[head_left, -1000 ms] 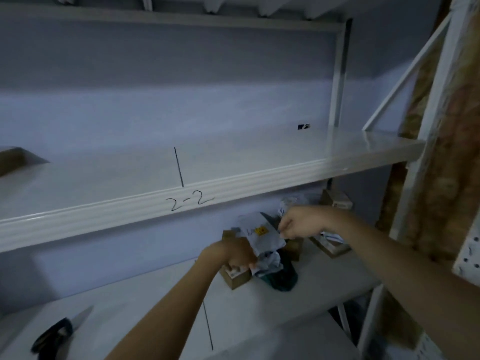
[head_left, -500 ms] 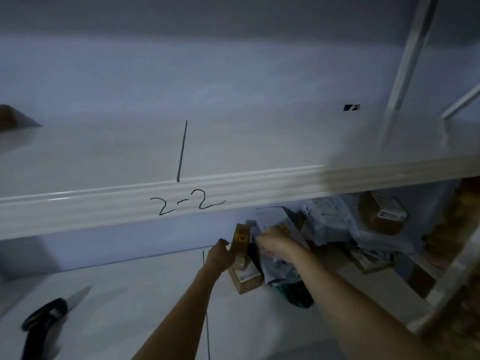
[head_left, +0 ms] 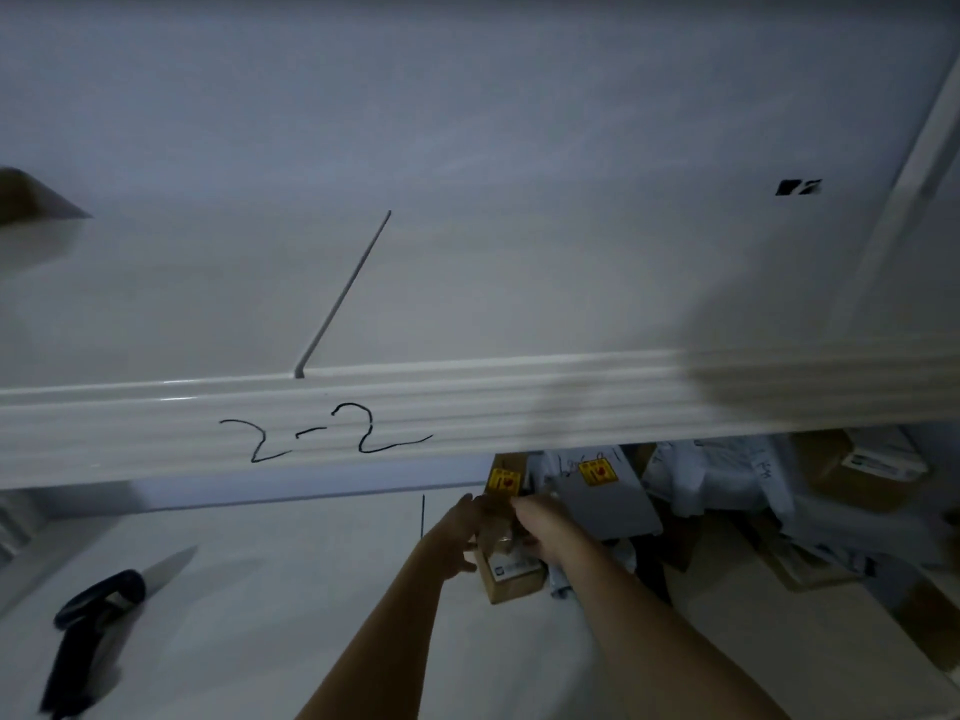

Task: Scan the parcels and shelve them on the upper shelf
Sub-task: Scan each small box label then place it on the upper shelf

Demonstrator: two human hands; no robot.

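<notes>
On the lower shelf (head_left: 322, 589), both my hands meet on a small upright cardboard box (head_left: 503, 483) with a yellow sticker. My left hand (head_left: 460, 532) holds its left side and my right hand (head_left: 543, 527) grips its right side. Under it lies a brown box with a white label (head_left: 511, 582). A grey mailer with a yellow sticker (head_left: 605, 504) leans just to the right. The upper shelf (head_left: 467, 283), marked "2-2" on its front edge (head_left: 327, 433), is bare above my hands. A black handheld scanner (head_left: 85, 623) lies on the lower shelf at far left.
A heap of grey bags and brown boxes (head_left: 841, 480) fills the lower shelf to the right. A brown parcel corner (head_left: 26, 200) shows at the upper shelf's left edge. A white upright post (head_left: 904, 210) stands at the right.
My right hand has left the grey mailer and joined my left hand on the small stickered box. The view has moved closer to the shelves.
</notes>
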